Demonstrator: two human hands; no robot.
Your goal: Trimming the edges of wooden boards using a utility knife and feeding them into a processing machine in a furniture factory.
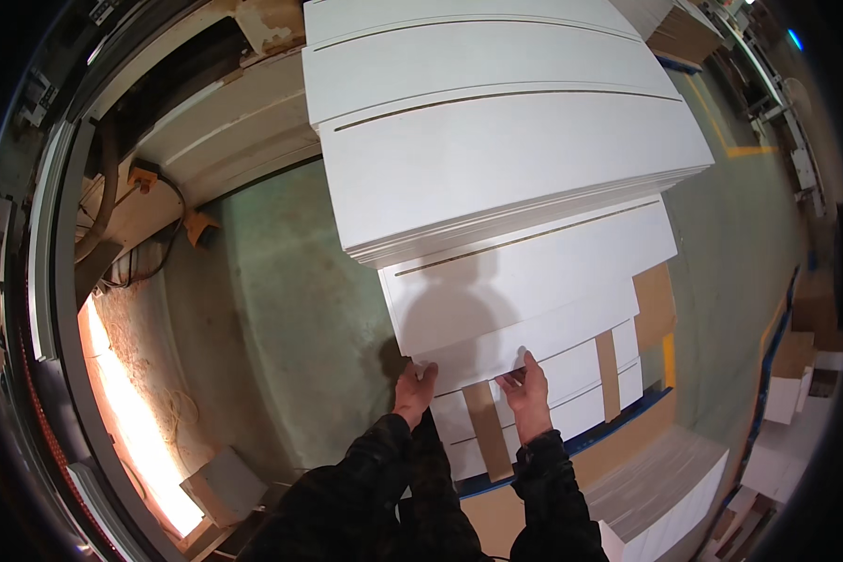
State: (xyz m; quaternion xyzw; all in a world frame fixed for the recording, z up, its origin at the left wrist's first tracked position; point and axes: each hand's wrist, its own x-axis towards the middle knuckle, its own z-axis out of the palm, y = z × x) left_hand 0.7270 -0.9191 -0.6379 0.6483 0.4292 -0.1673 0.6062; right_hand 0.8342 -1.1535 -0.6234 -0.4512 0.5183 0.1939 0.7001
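Observation:
White flat boards, each with a dark groove along one long edge, lie in stacks in front of me. My left hand [414, 391] is closed at the near left corner of a white board [571, 314] on the lower stack, its thumb on top. Farther right along the same near edge, my right hand [526, 398] has its thumb up by the board and its fingers curled beneath the edge. My shadow falls across this board. Below it, brown cardboard strips [485, 431] lie over more white boards [581, 375].
A taller stack of white boards [515, 140] stands just beyond. Blue pallet edges [618, 417] and another board stack [665, 487] are at the near right. Machinery with a cable [173, 211] and a glowing bright strip [136, 421] runs along the left. Green floor [290, 309] lies between.

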